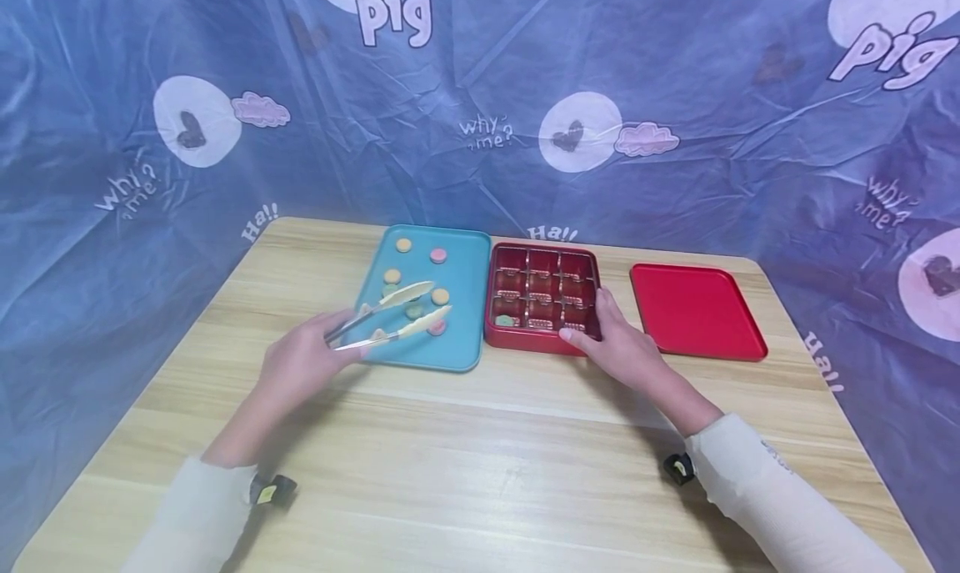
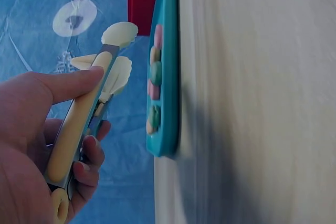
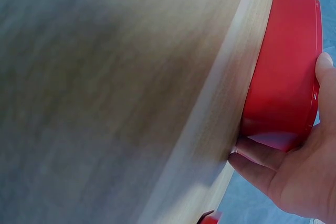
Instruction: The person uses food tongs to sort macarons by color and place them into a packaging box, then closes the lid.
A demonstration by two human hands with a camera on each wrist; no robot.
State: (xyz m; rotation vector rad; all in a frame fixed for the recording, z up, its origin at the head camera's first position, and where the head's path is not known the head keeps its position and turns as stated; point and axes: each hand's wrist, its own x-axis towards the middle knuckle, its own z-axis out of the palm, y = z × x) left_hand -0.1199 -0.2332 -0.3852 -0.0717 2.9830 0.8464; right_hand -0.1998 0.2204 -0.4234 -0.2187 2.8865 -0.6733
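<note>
My left hand (image 1: 307, 358) grips a pair of tongs (image 1: 408, 294) with cream tips, which are spread apart above the blue tray (image 1: 461, 352). Nothing is between the tips. In the left wrist view, the thumb lies along one cream handle (image 2: 73, 119) and the fingers curl round the other side. Several small macarons (image 1: 438, 256) in yellow, pink and green lie on the tray. A red box (image 1: 525, 339) with a clear divided insert stands right of it; one green macaron (image 1: 505, 320) sits in its front left compartment. My right hand (image 1: 626, 352) holds the box's near right corner, thumb at the rim.
A flat red lid (image 1: 697, 310) lies on the wooden table (image 1: 465, 473) to the right of the box. Blue patterned cloth (image 1: 480, 81) hangs behind the table and along its sides. The tray and the box stand close together.
</note>
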